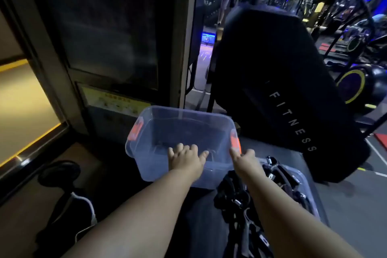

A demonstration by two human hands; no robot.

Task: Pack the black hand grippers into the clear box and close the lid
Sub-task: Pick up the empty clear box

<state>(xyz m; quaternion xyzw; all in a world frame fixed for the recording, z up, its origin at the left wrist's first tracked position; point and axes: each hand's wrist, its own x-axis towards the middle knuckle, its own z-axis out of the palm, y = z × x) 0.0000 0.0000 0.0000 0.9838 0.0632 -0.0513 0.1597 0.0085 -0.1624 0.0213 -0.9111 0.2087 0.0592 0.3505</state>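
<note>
Lower left of frame: black round-topped stand (59,170), white cable (88,205) beside it

Centre: clear rectangular plastic box (146,165), lid off, orange latch (137,130) at each end; contents too dim to tell

Left hand (185,159) on box's near rim, fingers hooked over wall, gripping it

Right hand (244,158) at box's near right corner, fingertips touching rim just below right latch; whether it holds, cannot tell

Lower right: heap of black hand grippers (236,195) outside box, just beside it, lying on clear plastic piece (303,180)

Upper right: black padded machine (282,90) lettered FITNESS

White letters "FITNESS" run down the black padded machine panel (278,94); the yellow sticker (117,103) seems unreadable.
</note>
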